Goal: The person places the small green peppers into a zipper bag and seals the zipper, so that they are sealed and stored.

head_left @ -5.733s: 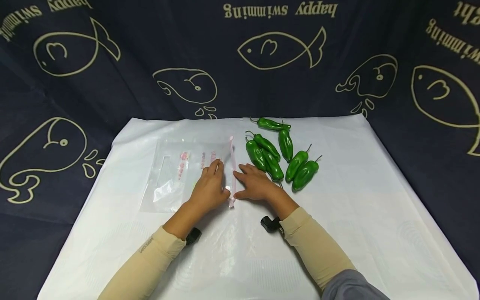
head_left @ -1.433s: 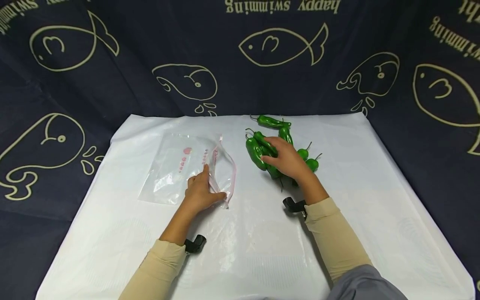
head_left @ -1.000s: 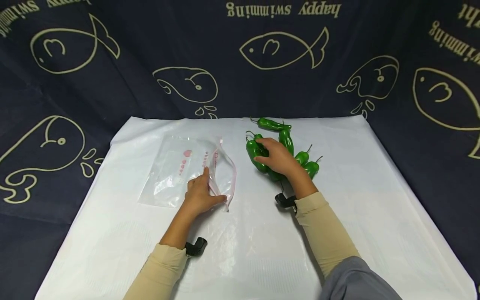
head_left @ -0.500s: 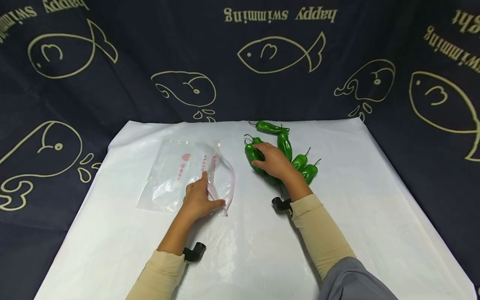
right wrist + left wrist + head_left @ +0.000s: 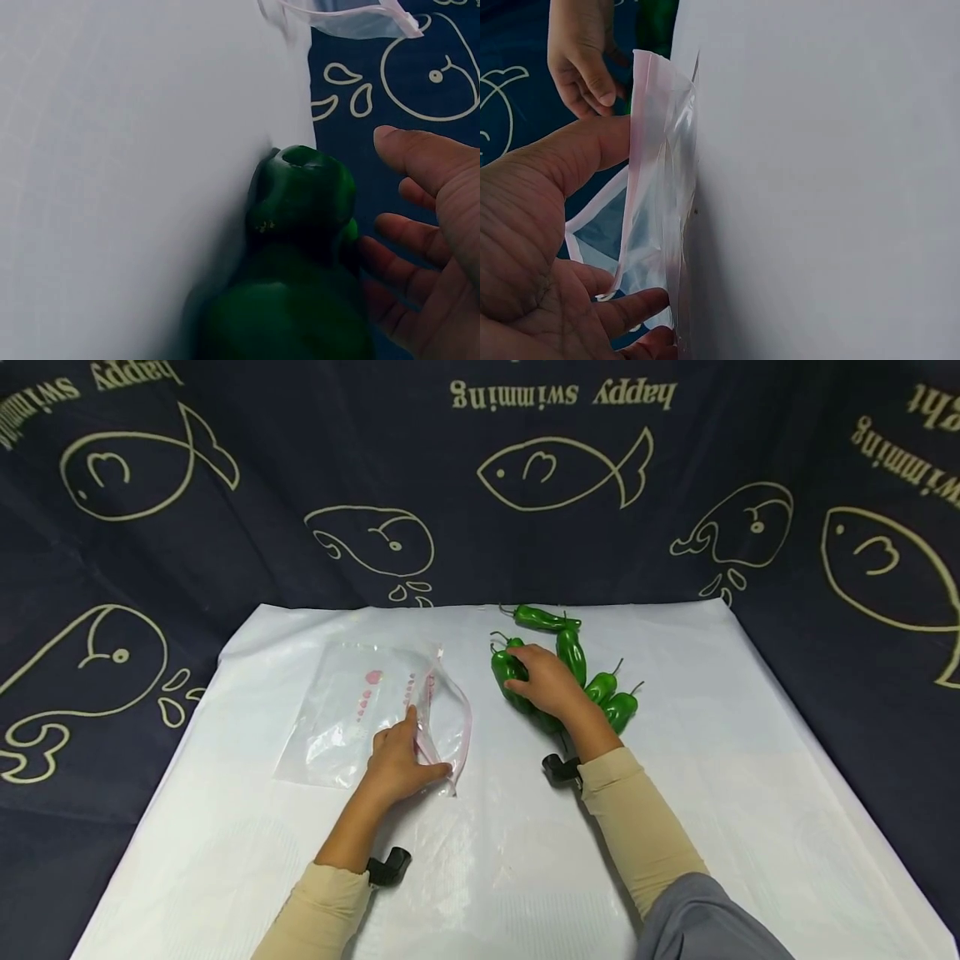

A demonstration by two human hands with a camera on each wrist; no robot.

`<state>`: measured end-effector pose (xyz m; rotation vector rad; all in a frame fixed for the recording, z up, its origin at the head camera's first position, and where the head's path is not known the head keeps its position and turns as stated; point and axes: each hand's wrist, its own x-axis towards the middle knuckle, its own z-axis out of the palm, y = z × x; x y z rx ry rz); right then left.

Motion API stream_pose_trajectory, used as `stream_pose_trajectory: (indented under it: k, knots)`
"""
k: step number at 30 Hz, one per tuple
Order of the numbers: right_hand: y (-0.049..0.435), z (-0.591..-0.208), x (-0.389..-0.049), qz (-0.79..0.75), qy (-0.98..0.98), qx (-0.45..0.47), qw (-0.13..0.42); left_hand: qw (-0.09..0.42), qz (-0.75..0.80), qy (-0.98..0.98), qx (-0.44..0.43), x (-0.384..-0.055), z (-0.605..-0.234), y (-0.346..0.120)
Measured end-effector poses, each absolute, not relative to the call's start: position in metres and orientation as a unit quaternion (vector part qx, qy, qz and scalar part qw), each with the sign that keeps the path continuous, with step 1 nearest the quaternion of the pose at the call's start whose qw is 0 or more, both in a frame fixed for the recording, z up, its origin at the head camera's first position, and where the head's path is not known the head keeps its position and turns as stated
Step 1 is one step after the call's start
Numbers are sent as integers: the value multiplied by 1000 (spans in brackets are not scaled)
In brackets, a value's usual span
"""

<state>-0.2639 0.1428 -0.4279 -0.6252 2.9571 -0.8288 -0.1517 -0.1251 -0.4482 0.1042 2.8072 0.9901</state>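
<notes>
A clear zip bag (image 5: 330,727) with a pink-edged mouth and red printed marks lies flat on the left, its mouth gaping toward the right. My left hand (image 5: 393,762) rests at that mouth with thumb and fingers spread apart. In the left wrist view, the thumb touches the pink rim (image 5: 634,127) and fingertips meet the film. Over the left cluster of green peppers (image 5: 506,675) hovers my right hand (image 5: 551,681), partly hiding them. The right wrist view shows its fingers loosely bent beside a pepper (image 5: 300,195), not wrapped around it.
Another green pepper (image 5: 538,617) lies at the back, with one pointing forward (image 5: 571,653) beside it. Two more, a pepper (image 5: 602,687) and its neighbour (image 5: 620,711), sit to the right. A white cloth (image 5: 480,877) covers the table; a dark fish-print curtain (image 5: 570,552) hangs behind.
Both hands were at the bag's mouth, which was nearly flat; it now gapes. My right hand has moved right onto the peppers, then slightly left, and barely moved in the last half second.
</notes>
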Motion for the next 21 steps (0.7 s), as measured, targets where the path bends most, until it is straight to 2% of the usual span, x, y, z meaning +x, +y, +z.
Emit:
stream_pose_trajectory:
  k: [21]
  knots:
    - [137, -432, -270, -226, 956, -187, 12, 71, 326, 942, 34, -151, -449, -123]
